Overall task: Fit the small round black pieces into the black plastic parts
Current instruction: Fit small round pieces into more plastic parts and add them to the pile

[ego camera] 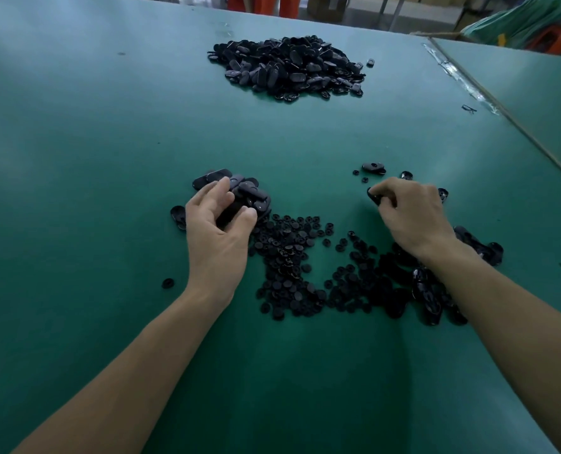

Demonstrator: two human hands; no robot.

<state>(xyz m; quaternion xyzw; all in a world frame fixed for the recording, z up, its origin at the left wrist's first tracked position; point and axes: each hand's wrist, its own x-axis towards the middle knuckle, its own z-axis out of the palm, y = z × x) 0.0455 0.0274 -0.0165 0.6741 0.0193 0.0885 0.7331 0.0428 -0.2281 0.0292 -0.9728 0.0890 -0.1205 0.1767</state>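
Scores of small round black pieces (292, 267) lie spread on the green counter (109, 158) nearest the viewer, between the two wrists and just behind both sets of fingers. The left hand (218, 231) has its fingers (218, 191) and thumb clamped round a bunch of oval black plastic parts (249, 196), while the right hand (413, 214) has its fingers (390, 188) bent together, pinching one black part (374, 195) at their tips. Just beyond the right fingers a single oval part (374, 167) lies on the counter with a few stray round pieces beside it, and well beyond both hands sits a large heap of black parts (289, 65).
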